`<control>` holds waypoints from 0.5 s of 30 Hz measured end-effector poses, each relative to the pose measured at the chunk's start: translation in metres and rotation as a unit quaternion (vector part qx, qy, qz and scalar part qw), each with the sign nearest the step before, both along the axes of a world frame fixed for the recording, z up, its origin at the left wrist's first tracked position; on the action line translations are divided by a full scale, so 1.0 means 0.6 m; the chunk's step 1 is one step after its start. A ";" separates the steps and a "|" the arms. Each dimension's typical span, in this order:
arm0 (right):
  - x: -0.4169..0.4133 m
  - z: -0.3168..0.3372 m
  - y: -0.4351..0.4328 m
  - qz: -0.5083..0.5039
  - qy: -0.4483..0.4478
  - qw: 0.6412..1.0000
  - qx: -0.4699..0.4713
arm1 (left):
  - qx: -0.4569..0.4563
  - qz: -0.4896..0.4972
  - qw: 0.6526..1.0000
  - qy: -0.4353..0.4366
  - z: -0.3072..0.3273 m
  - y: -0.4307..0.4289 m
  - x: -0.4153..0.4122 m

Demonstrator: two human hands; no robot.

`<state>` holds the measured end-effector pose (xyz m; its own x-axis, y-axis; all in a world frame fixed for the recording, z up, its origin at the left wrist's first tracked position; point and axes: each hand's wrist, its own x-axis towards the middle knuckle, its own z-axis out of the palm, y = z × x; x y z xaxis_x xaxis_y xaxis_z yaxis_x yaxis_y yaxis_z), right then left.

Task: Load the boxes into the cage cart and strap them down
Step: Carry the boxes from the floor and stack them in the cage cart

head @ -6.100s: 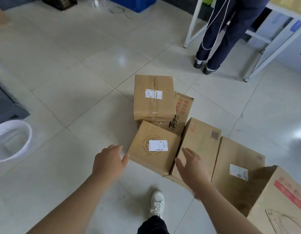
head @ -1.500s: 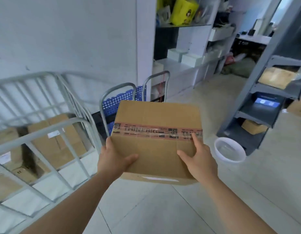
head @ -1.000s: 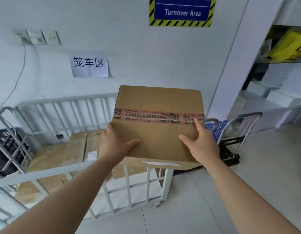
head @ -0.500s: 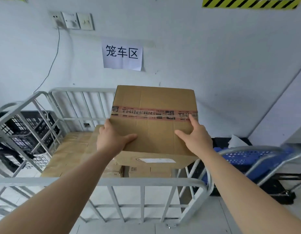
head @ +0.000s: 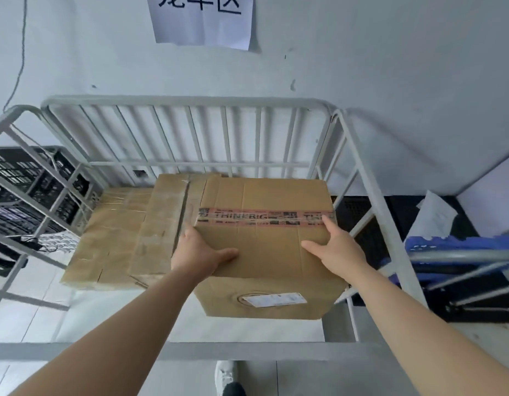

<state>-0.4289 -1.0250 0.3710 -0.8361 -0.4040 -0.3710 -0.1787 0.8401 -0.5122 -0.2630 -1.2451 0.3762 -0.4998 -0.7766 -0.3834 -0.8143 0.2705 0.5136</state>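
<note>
I hold a brown cardboard box with a red printed tape band across its top and a white label on its near face. My left hand grips its left side and my right hand grips its right side. The box sits inside the grey cage cart, at the right, past the near rail. Whether it rests on anything I cannot tell. Other cardboard boxes lie flat in the cart to its left and behind it.
Black plastic crates stand left of the cart. A blue platform trolley with a metal handle stands at the right. A paper sign hangs on the white wall behind. My shoe shows below the near rail.
I picked the box off the floor, turned and carried it to the cart. Over the last second it went over the near rail and down inside the cage.
</note>
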 end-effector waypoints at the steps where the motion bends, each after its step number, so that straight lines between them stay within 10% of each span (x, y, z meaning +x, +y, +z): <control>1: -0.004 -0.022 -0.008 -0.005 -0.012 1.000 0.010 | 0.009 -0.009 1.000 -0.013 -0.022 -0.012 -0.008; 15: -0.027 -0.266 -0.047 -0.048 -0.107 0.990 0.083 | 0.075 -0.064 0.982 -0.161 -0.286 -0.069 -0.066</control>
